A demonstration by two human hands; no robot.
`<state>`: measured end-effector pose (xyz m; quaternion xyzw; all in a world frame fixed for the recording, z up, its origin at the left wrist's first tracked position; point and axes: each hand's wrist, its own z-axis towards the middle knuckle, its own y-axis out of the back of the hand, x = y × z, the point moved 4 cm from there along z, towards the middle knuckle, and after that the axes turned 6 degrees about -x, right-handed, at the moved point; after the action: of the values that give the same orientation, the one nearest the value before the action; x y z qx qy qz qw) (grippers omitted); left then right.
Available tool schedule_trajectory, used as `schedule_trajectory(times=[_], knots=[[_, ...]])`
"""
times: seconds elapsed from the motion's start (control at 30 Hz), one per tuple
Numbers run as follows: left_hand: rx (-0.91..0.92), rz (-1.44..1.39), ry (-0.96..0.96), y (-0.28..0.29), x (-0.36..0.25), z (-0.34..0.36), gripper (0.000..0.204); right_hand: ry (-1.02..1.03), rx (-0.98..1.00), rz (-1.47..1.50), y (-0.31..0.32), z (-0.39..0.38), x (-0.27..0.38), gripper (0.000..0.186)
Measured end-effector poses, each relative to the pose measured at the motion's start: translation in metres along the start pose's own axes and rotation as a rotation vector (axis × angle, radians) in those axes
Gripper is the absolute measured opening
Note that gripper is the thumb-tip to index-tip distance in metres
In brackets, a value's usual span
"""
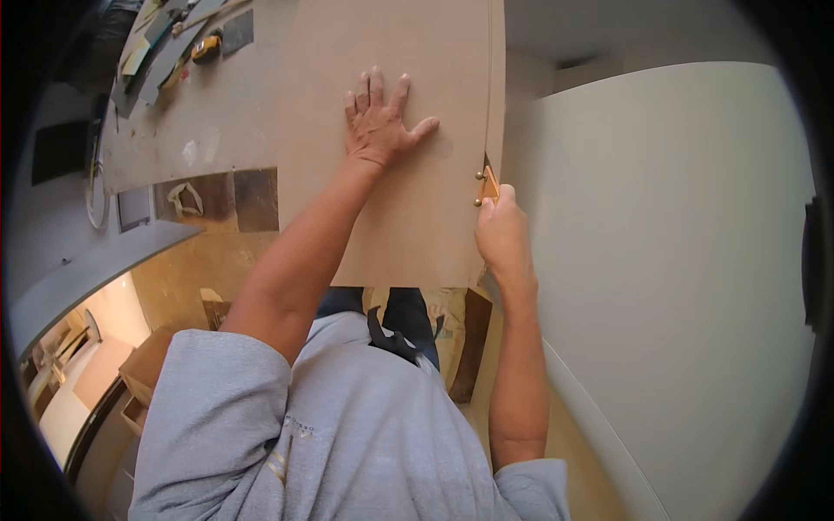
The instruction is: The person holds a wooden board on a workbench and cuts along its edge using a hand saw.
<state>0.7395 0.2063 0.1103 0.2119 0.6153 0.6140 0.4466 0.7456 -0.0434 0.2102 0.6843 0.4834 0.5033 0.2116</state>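
Note:
My left hand (380,123) lies flat, fingers spread, on a large brown fibreboard panel (408,234) that I hold in front of me. At the panel's right edge my right hand (502,233) pinches a small brass-coloured fitting with two round heads (485,186). The panel's right edge runs close along a tall white panel (678,260). My grey-sleeved arms reach up from the lower edge.
A dusty workbench (208,113) at the upper left carries a yellow tape measure (206,48), boards and tools. Grey curved boards (87,269) lean at the left. Brown tiled floor (187,269) shows below, with dark and wooden offcuts (469,347) near my legs.

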Motion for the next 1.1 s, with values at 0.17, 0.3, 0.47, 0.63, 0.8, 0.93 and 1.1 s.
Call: schedule_trajectory(times=[0.17,0.3,0.47,0.63,0.8,0.93,1.1], knots=[[-0.016,0.028,0.042,-0.006,0.028,-0.008,0.101,-0.092,0.099,-0.028,0.024,-0.072,0.013,0.029],[0.002,0.001,0.036,0.0,0.016,-0.001,0.101,-0.178,0.13,-0.062,0.052,-0.163,-0.018,0.033],[-0.019,0.027,0.033,0.005,0.017,0.0,0.1,-0.119,0.084,0.006,-0.007,-0.035,-0.002,0.027],[0.015,0.014,0.034,-0.001,0.013,-0.002,0.1,0.027,0.08,-0.119,0.001,0.009,0.024,0.029],[0.013,-0.012,0.018,-0.002,0.004,-0.002,0.1,0.069,0.023,-0.029,0.019,-0.02,0.023,0.045],[0.0,-0.008,0.046,-0.001,0.024,-0.007,0.101,-0.044,0.077,-0.085,0.061,-0.134,0.01,0.048],[-0.02,0.006,0.04,0.0,0.029,0.0,0.102,-0.038,0.087,-0.091,0.045,-0.118,0.008,0.046]])
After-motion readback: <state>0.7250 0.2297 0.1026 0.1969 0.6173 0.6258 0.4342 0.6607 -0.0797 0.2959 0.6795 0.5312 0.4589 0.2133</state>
